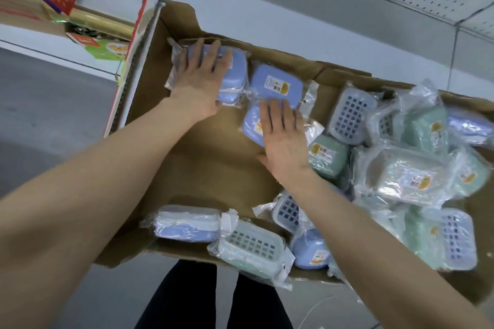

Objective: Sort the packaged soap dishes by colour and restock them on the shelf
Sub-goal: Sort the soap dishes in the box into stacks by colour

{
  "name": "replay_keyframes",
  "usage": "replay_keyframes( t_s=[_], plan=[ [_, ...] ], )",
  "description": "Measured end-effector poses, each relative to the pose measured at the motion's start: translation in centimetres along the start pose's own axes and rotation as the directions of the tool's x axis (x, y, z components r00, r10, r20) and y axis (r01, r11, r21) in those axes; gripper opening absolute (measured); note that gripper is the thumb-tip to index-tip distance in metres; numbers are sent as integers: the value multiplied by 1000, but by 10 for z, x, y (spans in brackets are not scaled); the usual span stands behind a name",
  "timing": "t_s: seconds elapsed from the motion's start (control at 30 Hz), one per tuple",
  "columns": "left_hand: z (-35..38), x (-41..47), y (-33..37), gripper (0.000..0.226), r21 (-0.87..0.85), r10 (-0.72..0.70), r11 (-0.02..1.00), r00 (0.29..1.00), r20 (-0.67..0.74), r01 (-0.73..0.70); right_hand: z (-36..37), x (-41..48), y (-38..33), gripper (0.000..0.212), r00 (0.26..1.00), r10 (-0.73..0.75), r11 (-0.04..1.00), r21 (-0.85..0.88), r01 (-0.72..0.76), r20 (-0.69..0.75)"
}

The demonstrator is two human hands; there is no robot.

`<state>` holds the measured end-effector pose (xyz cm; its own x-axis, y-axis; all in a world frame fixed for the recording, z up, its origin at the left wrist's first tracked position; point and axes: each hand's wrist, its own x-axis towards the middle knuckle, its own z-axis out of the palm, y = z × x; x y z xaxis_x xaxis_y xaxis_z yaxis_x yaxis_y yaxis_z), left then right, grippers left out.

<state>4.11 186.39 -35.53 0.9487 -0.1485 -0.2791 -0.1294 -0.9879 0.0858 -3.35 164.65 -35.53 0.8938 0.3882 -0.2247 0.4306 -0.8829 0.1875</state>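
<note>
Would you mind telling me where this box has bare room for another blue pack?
Bare box floor lies between the blue stack under the left hand, the blue packs under the right hand and the near-edge packs. The right half is piled with mixed packs.

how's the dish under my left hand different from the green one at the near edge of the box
The blue dish under the left hand lies smooth side up; the green dish shows its grid. The hand rests on the blue dish; no hand touches the green dish. Both are in clear bags.
</note>
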Motion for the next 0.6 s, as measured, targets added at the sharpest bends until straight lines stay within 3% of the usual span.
replay_keyframes(
  t_s=[0.1,0.27,0.4,0.6],
  plan=[
    [2,1,-1,99,81,26,997,998,-62,-21,0,5,13,96,999,25,999,-28,-26,-46],
    [12,-2,-2,96,152,107,985,975,-196,-78,-31,32,46,101,983,74,972,233,-33,-170],
    [19,3,2,86,149,186,979,919,-347,-141,-38,68,66,98,990,140,950,277,-143,30],
    [22,11,6,94,187,177,974,941,-288,-126,-13,86,69,106,985,139,951,265,-161,99]
  ],
)
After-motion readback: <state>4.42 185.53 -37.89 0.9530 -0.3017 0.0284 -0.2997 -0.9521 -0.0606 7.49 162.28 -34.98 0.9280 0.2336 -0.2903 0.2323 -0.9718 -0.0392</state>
